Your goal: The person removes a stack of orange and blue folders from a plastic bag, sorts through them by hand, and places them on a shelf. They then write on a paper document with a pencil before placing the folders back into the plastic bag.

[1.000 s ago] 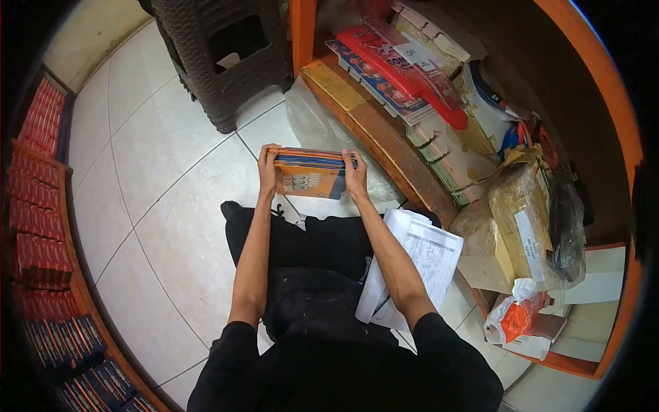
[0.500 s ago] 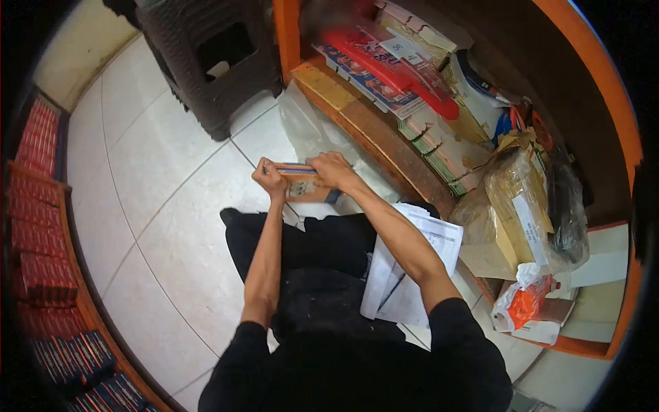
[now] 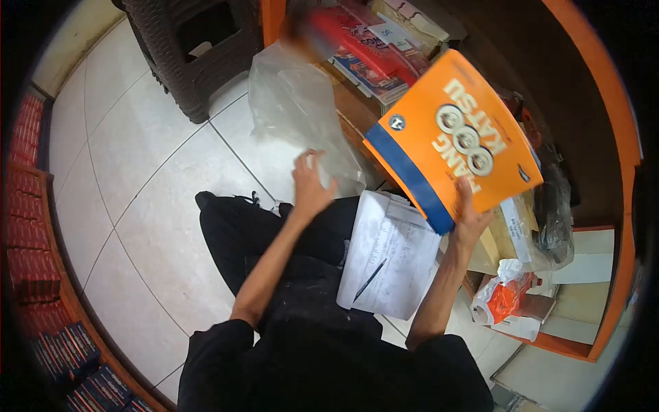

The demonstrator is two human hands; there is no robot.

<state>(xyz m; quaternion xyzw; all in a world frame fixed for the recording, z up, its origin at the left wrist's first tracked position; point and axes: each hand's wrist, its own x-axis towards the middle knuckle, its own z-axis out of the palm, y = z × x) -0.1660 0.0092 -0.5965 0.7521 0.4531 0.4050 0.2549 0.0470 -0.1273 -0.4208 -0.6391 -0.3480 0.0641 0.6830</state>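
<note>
My right hand (image 3: pixel 469 218) grips the lower edge of an orange book (image 3: pixel 427 144) with a dark blue strip and large pale lettering on its cover. The book is raised and tilted in front of the shelf; whether more copies lie behind it is hidden. My left hand (image 3: pixel 314 187) holds nothing, its fingers apart and slightly bent. Just beyond that hand, a clear plastic bag (image 3: pixel 292 96) lies crumpled on the floor. On my lap, papers (image 3: pixel 395 247) rest to the right with a dark pen (image 3: pixel 371 280) across them.
An orange-framed shelf (image 3: pixel 590 110) on the right holds books, a red plastic item (image 3: pixel 367 48) and wrapped packages (image 3: pixel 511 230). A dark stool (image 3: pixel 185 75) stands ahead on the tiled floor. Rows of red books (image 3: pixel 31 237) line the left shelf. A blurred shape appears near the top.
Both hands held orange books low in front of me. My right hand has swung the orange book up and right, showing its cover; my left hand has let go and moved right.
</note>
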